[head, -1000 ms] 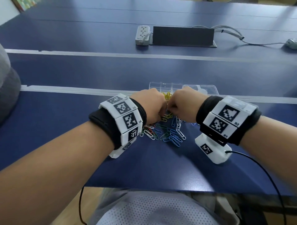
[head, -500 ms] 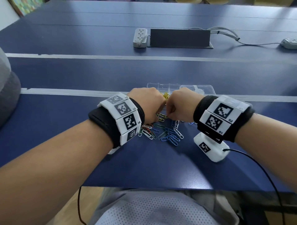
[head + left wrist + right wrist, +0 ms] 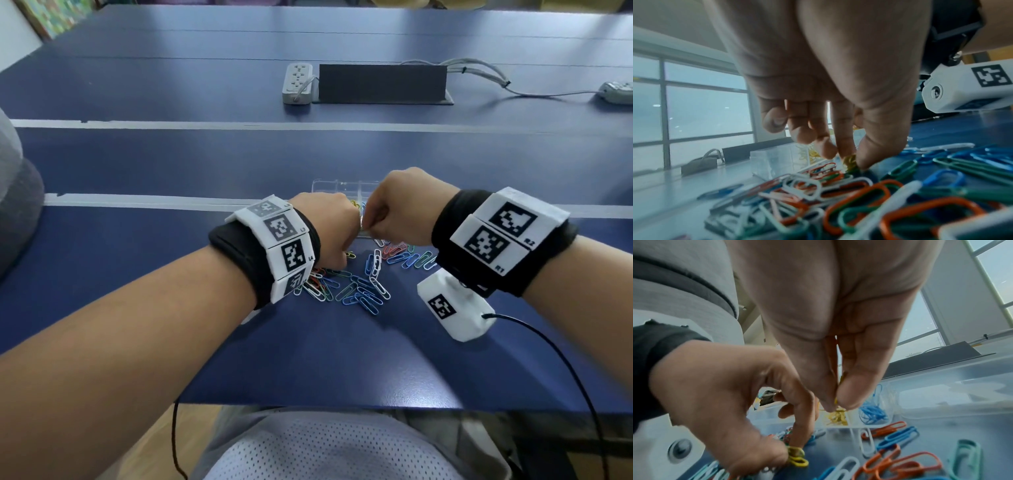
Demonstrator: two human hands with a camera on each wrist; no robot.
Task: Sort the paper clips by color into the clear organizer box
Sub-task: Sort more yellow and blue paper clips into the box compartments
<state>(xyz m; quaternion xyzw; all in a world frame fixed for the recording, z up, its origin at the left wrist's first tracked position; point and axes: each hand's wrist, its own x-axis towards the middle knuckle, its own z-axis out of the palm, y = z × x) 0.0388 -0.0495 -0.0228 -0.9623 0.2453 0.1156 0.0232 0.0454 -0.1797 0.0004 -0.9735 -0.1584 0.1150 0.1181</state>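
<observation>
A loose pile of coloured paper clips (image 3: 359, 284) lies on the blue table just in front of the clear organizer box (image 3: 337, 186). My left hand (image 3: 344, 253) is down at the pile's left edge and pinches yellow clips (image 3: 850, 160) between thumb and forefinger, seen as yellow clips (image 3: 797, 457) from the right wrist. My right hand (image 3: 368, 228) pinches a yellow clip (image 3: 836, 400) above the box's compartment of yellow clips (image 3: 835, 417). The compartment beside it holds blue clips (image 3: 872, 414). My hands hide much of the box in the head view.
A white power strip (image 3: 297, 82) and a dark upright panel (image 3: 382, 84) stand at the table's far side, with grey cables (image 3: 479, 70) running right. A grey cushion-like object (image 3: 13, 205) sits at the left edge. The table's near edge is close to my body.
My right hand has lifted away from the left and moved over the box with a yellow clip. The left hand has dropped onto the pile's left side.
</observation>
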